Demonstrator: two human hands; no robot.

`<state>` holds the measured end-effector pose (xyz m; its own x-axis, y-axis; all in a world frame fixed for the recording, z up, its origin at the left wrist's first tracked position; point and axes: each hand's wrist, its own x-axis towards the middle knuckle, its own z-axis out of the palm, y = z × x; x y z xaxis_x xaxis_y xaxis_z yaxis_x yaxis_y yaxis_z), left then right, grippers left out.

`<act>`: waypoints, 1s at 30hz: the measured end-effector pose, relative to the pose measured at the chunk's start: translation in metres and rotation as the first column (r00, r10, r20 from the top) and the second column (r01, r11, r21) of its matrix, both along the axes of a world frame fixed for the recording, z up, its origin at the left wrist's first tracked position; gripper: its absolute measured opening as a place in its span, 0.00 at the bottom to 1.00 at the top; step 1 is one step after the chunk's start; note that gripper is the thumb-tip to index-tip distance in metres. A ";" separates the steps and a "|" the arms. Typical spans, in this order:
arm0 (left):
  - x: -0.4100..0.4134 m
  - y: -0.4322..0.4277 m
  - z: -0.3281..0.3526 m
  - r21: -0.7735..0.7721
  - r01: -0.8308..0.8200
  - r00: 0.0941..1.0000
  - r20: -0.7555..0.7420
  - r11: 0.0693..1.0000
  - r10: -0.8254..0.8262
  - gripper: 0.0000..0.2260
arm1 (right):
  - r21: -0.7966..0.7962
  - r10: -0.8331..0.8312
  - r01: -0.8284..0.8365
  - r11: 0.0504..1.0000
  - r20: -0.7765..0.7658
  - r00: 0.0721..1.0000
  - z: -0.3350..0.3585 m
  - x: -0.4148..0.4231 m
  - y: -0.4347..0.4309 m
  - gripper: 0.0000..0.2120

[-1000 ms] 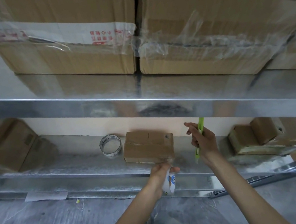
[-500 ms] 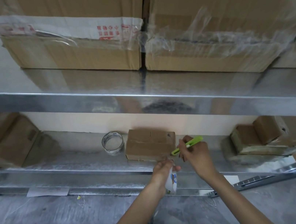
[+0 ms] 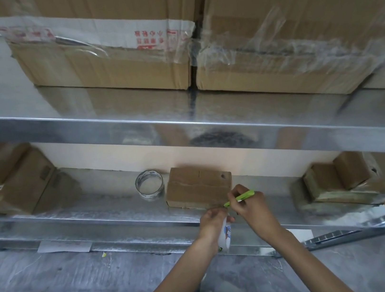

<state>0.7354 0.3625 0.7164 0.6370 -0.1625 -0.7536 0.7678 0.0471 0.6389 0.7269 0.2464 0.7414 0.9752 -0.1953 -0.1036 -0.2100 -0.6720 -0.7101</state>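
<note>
Just before the right front corner of the small cardboard box (image 3: 199,189): right hand (image 3: 250,208) gripping a slim green pen-like tool (image 3: 239,198), tip aimed at that corner. Below the box's front edge: left hand (image 3: 213,217) curled round a white tube with blue print (image 3: 225,234), hanging downward. Just left of the box, a roll of clear tape (image 3: 149,184) lying flat. Well right of the box, small taped cartons (image 3: 356,176). High above the box, large film-wrapped cartons (image 3: 295,38).
</note>
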 end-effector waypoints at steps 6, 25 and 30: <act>0.001 0.000 -0.002 0.034 0.013 1.000 -0.002 0.999 -0.013 0.05 | -0.091 0.037 -0.044 0.995 -0.078 0.996 -0.003 -0.010 -0.015 0.07; 0.013 0.010 -0.005 -0.018 0.149 0.988 0.033 0.989 -0.148 0.06 | -0.392 0.331 -0.362 0.846 -0.147 0.932 -0.050 0.019 -0.015 0.26; 0.025 0.032 -0.004 -0.022 0.312 0.950 0.006 0.950 -0.311 0.05 | -0.385 0.339 -0.365 0.848 -0.134 0.931 -0.050 0.019 -0.016 0.28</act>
<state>0.7605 0.3942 0.7126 0.5540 -0.3698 -0.7459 0.7448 -0.1800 0.6425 0.7459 0.2306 0.6911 0.9809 0.1233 -0.1502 0.0616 -0.9303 -0.3615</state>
